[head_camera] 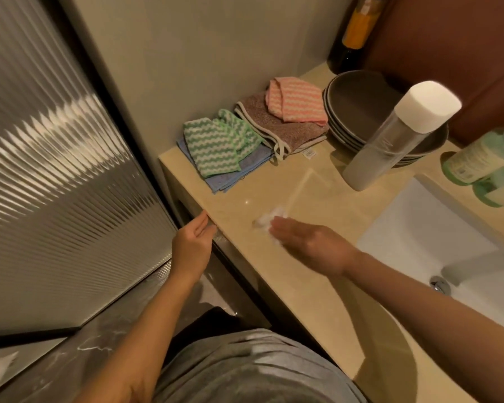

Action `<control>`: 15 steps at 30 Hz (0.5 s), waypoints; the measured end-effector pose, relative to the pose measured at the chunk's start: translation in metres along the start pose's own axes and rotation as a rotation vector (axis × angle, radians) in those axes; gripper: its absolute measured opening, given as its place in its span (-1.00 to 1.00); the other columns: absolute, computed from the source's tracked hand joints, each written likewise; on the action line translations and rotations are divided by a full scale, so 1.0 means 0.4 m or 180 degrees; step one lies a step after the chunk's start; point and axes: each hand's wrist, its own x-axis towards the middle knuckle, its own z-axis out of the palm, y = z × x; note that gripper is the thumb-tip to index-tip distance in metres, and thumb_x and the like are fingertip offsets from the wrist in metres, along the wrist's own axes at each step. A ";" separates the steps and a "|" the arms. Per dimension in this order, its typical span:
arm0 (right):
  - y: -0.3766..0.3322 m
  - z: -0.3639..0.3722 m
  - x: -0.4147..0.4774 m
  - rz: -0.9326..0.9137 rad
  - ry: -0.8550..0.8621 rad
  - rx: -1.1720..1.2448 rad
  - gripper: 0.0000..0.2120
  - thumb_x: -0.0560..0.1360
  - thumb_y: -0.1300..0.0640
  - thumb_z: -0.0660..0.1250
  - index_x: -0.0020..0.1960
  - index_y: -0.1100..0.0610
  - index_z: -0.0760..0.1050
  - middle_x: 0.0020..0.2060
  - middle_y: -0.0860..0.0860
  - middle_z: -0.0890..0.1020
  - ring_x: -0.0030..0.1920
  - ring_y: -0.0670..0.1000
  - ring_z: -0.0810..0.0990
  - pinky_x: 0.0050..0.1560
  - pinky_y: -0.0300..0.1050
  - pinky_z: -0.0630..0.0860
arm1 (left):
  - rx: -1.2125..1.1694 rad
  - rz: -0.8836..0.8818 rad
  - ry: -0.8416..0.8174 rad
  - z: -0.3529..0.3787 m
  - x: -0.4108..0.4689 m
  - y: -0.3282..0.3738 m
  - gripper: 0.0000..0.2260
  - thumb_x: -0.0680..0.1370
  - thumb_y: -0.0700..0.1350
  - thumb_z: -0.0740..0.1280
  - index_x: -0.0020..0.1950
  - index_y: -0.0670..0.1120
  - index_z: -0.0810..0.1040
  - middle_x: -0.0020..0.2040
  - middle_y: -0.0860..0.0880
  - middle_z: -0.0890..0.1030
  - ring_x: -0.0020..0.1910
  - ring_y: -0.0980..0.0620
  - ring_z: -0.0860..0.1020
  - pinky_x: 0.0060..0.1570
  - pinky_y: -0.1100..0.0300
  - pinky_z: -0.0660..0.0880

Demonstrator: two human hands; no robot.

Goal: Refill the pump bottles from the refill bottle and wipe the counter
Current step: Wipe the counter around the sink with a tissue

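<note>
A grey shirt (253, 370) with soft folds was nearest. The counter (300, 289) was smooth, shiny, sand-colored stone with a straight edge.

The left hand (194, 241) touched that edge with its side. Its fingers were straight and close together and held nothing.

The right hand (309, 245) lay flat on the counter, fingers straight and together, pressing on a small white wad (269, 218). The wad looked soft and crumpled. It was blurry, so I could not tell if it was paper or foam. It sat near the counter's front edge, well apart from the bottles.

To the right was a white, smooth sink (437, 228) with a round metal drain (440, 285). To the left stood a glass door (56, 184) with thin wavy ribs and a dark frame.

Farther back, a tall clear bottle (387, 144) with a thick white cap stood beside the sink, in front of a stack of round grey plates (358, 106). It was round like a tube. Green bottles (477, 162) stood at the right edge, half cut off.

By the wall lay 4 cloths. A fuzzy green-and-white wavy cloth (216, 141) lay on a flat blue cloth (236, 174). A pink-and-white wavy cloth (297, 101) lay on a nubby brown cloth (285, 130).

Farthest back stood a dark bottle (358, 27) with a yellow label.
</note>
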 end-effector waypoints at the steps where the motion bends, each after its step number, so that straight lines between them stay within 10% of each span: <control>1: 0.026 -0.017 -0.008 0.0236 0.0086 -0.0068 -0.62 0.58 0.10 0.13 0.36 0.16 0.37 0.33 0.19 0.44 0.24 0.18 0.52 0.04 0.13 0.59 | -0.0053 -0.0009 -0.0028 -0.001 -0.001 0.001 -0.58 0.58 -0.26 0.24 0.43 -0.20 0.31 0.38 -0.08 0.42 0.28 0.14 0.38 0.27 0.28 0.27; 6: 0.097 -0.104 0.033 0.1879 0.0464 0.0104 -0.65 0.62 0.21 0.09 0.39 0.14 0.37 0.38 0.17 0.39 0.35 0.16 0.40 0.34 -0.05 0.28 | -0.0228 0.0030 -0.0186 0.001 -0.007 0.011 -0.60 0.56 -0.34 0.23 0.40 -0.20 0.34 0.16 0.19 0.43 0.18 0.24 0.38 0.17 0.44 0.27; 15: 0.060 -0.095 0.258 0.2842 0.0617 0.0345 -0.72 0.54 0.32 0.10 0.20 0.26 0.44 0.14 0.25 0.51 0.12 0.24 0.49 -0.02 -0.05 0.38 | -0.0112 -0.0146 -0.0486 -0.025 -0.006 -0.008 -0.54 0.57 -0.28 0.25 0.46 -0.21 0.26 0.42 -0.07 0.36 0.35 0.14 0.33 0.25 0.37 0.22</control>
